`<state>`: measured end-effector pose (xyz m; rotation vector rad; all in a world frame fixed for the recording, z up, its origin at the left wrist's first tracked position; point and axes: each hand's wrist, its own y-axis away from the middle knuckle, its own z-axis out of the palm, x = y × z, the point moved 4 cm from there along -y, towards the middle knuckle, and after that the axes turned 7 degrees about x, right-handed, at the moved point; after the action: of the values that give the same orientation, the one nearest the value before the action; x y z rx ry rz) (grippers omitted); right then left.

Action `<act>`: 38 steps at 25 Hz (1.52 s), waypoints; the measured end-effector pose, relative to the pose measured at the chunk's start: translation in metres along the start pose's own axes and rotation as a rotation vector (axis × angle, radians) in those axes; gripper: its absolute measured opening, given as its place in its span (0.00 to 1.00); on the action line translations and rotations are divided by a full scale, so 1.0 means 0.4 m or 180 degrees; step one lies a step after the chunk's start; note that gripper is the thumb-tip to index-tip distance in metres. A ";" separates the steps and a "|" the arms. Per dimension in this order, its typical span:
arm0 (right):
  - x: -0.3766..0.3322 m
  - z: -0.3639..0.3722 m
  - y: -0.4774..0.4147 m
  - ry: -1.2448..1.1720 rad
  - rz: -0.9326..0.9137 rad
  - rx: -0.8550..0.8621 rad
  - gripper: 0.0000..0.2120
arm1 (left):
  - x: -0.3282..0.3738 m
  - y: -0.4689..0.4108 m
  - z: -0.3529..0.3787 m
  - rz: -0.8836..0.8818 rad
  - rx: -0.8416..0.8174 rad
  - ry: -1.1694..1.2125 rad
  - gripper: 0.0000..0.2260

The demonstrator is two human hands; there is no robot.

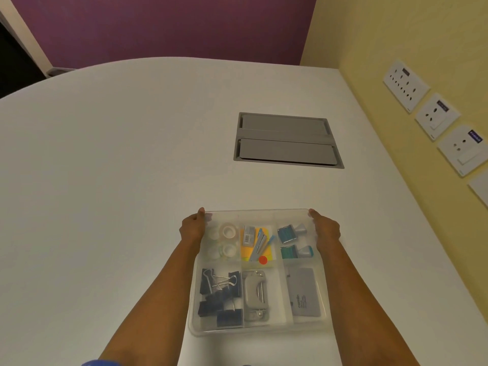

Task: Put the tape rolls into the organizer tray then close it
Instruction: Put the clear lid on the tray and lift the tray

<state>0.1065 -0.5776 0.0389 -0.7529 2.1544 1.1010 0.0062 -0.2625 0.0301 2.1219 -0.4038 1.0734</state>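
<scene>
A clear plastic organizer tray [260, 329] lies on the white table in front of me, with a see-through lid [260, 213] resting over it. Its far left compartment holds clear tape rolls [228, 231], one behind another [229, 250]. My left hand [192, 226] grips the far left corner of the lid and tray. My right hand [327, 228] grips the far right corner. Both thumbs lie on top of the lid's far edge.
Other compartments hold black binder clips [220, 297], a grey hole punch [255, 293], a grey case [303, 291], two stamps [290, 232] and sticky notes [255, 245]. A grey cable hatch [287, 140] sits in the table beyond. Wall sockets [435, 114] line the yellow wall at right.
</scene>
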 end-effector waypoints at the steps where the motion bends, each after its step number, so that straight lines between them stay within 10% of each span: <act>1: -0.001 -0.001 -0.001 0.0003 -0.0009 0.0012 0.27 | 0.003 0.002 0.002 0.0019 0.0009 -0.0010 0.21; 21: 0.162 -0.120 0.123 0.0376 -0.0395 -0.0384 0.25 | -0.082 0.154 -0.065 0.0452 -0.0304 -0.0436 0.18; 38: 0.378 -0.248 0.289 -0.0955 -0.0115 -0.1182 0.21 | -0.310 0.434 -0.128 -0.0082 0.0151 0.0284 0.22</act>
<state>-0.1000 -0.6359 0.0354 -0.7284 1.7022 1.5129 -0.1944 -0.3516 0.0315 2.1059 -0.3103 1.1686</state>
